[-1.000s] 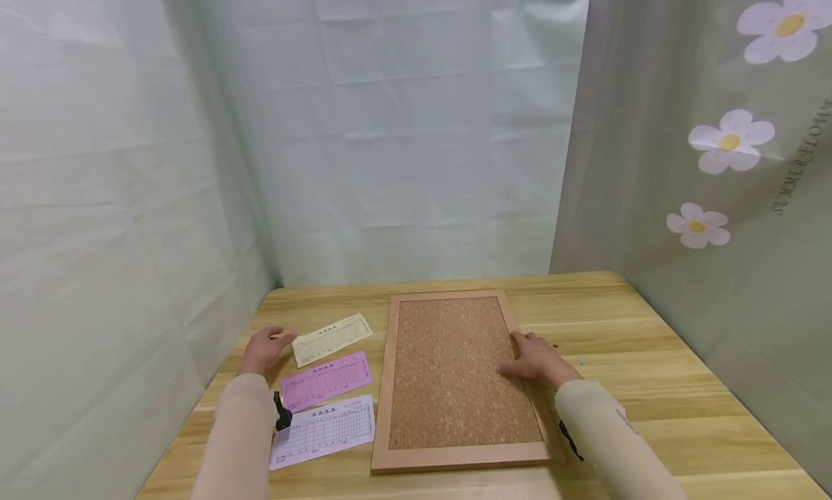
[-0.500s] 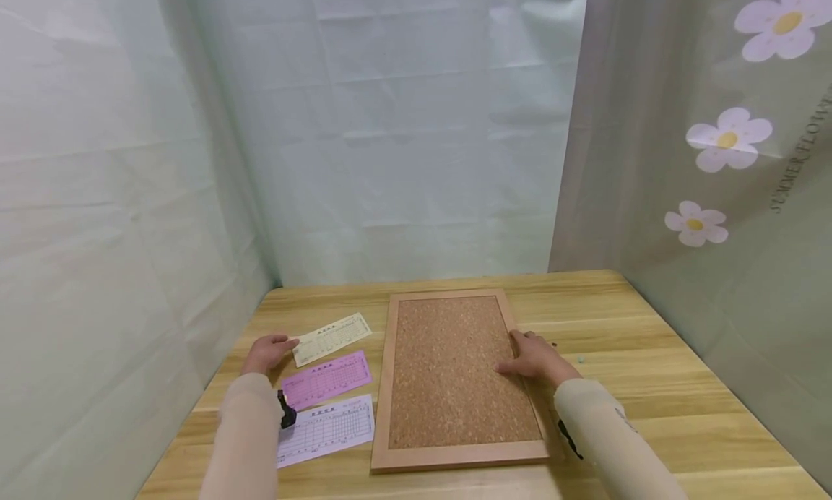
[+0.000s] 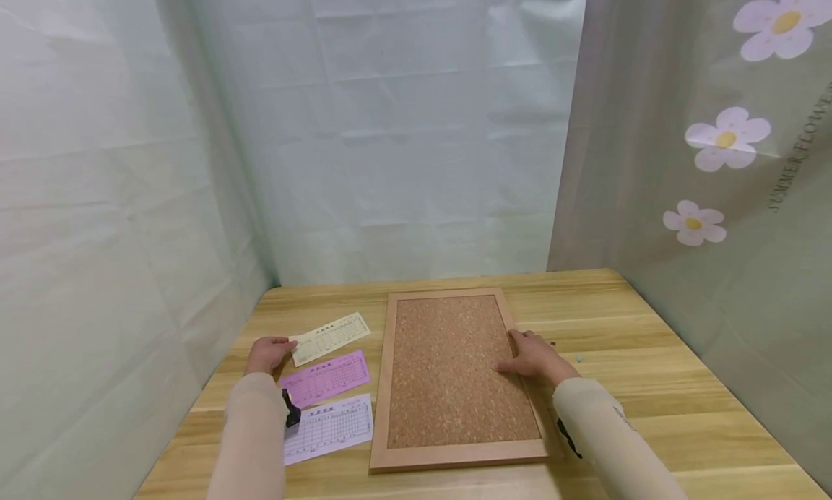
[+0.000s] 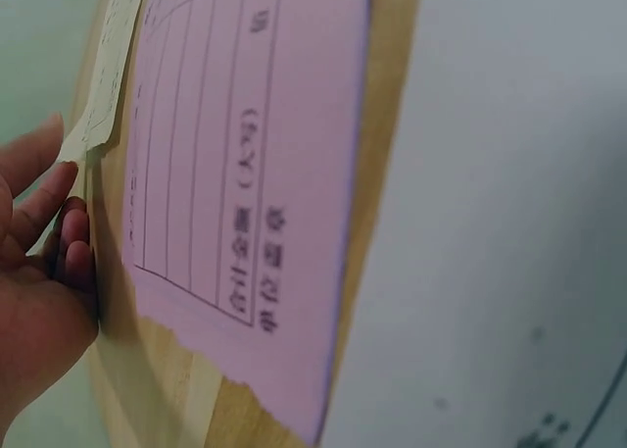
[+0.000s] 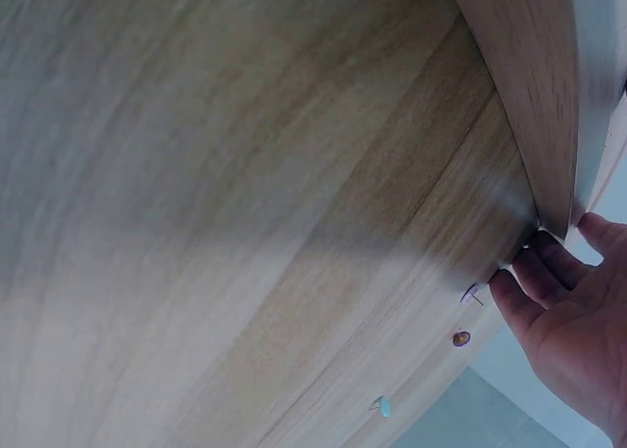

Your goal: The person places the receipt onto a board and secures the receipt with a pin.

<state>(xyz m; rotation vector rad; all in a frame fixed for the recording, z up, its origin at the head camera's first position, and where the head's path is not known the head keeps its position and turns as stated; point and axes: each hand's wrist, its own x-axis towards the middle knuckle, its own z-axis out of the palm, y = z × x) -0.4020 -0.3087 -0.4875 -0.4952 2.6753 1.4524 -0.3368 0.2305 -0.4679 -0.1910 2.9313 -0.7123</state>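
Observation:
At the table's left, my left hand (image 3: 269, 354) pinches the left end of a yellow printed paper slip (image 3: 331, 339). In the left wrist view that slip's corner (image 4: 98, 124) bends up toward the thumb and forefinger. A pink slip (image 3: 330, 378) and a white slip (image 3: 334, 428) lie nearer to me, the white one partly behind my sleeve. My right hand (image 3: 536, 359) grips the right side of a wood-framed corkboard (image 3: 461, 370), thumb over the cork. The right wrist view shows the fingers (image 5: 534, 272) against the frame's outer side (image 5: 539, 85).
Several push pins lie on the wooden table (image 3: 650, 399) right of the board, among them a purple one (image 5: 470, 294), a dark one (image 5: 460, 339) and a mint-green one (image 5: 382, 406). Pale curtains (image 3: 416, 139) enclose the table's back and sides.
My left hand has moved slightly right and closed its thumb and finger on the yellow slip's end. The right hand and corkboard have stayed put.

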